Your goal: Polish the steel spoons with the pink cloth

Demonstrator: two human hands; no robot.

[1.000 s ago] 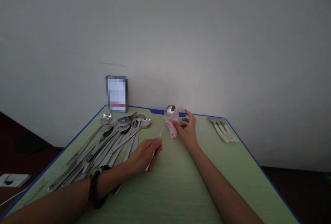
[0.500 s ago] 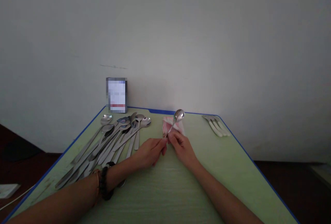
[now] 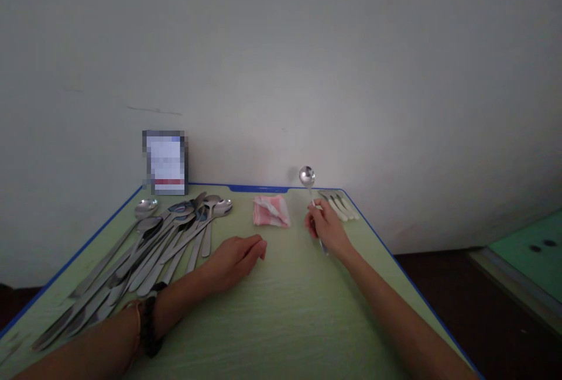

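Note:
My right hand (image 3: 327, 228) is closed around the handle of a shiny metal spoon (image 3: 307, 177). The spoon's round bowl points up and away from me, and the handle's end shows below the fist. My left hand (image 3: 237, 258) rests on the table with its fingers curled in and nothing seen in them. Beyond it lies a folded pink-and-white cloth (image 3: 271, 211), touched by neither hand. Several forks with white handles (image 3: 345, 209) lie side by side just past my right hand.
On the left, a heap of metal spoons and other cutlery (image 3: 144, 257) spreads beside my left forearm. A device with a blurred lit screen (image 3: 165, 160) leans against the wall (image 3: 281, 75) at the back left. Blue edging borders the green table (image 3: 290, 321).
My right hand has carried the spoon rightward, away from the cloth and toward the forks. My left hand has let go of the spoon's handle. The view has turned to the right.

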